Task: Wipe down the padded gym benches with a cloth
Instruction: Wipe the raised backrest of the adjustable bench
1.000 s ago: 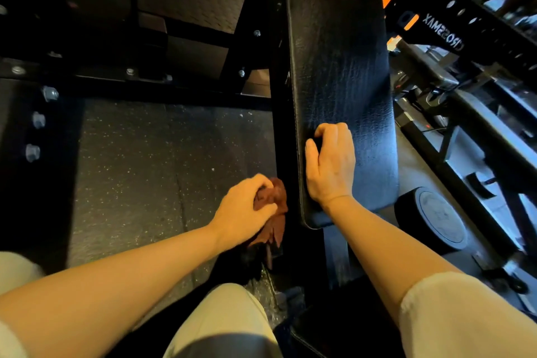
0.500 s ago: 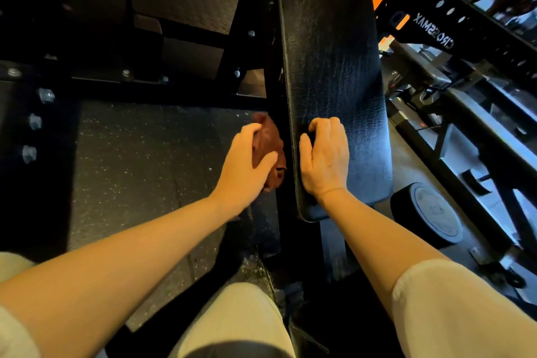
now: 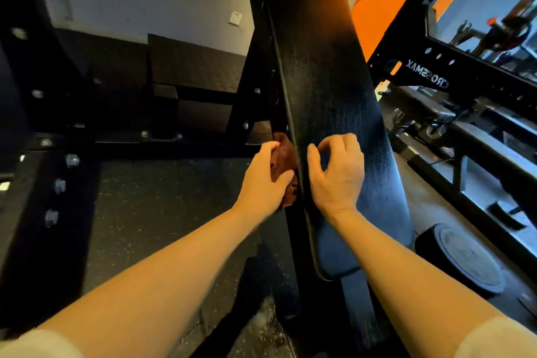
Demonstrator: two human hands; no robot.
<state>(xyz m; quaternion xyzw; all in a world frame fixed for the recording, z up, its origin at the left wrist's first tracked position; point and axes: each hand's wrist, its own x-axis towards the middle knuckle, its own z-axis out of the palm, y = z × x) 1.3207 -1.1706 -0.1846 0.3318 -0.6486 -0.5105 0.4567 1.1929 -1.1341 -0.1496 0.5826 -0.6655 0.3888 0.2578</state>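
A long black padded bench (image 3: 331, 90) runs up the middle of the view, its rounded near end low at centre right. My left hand (image 3: 263, 183) grips a bunched red-brown cloth (image 3: 284, 151) and holds it against the pad's left side edge. My right hand (image 3: 338, 174) rests on top of the pad just across that edge. Its fingers are loosely curled, the thumb lies near the edge, and it holds nothing. Part of the cloth is hidden behind my left hand and the pad's edge.
A black weight plate (image 3: 462, 261) lies on the floor right of the bench end. A black rack marked CROSSMAX (image 3: 427, 78) and another bench (image 3: 491, 148) stand to the right. A bolted black frame (image 3: 58, 183) borders the speckled rubber floor (image 3: 151, 212) on the left.
My left hand has carried the cloth from below the pad's near end up along its left side edge. My right hand slid a little farther up the pad and its fingers lifted.
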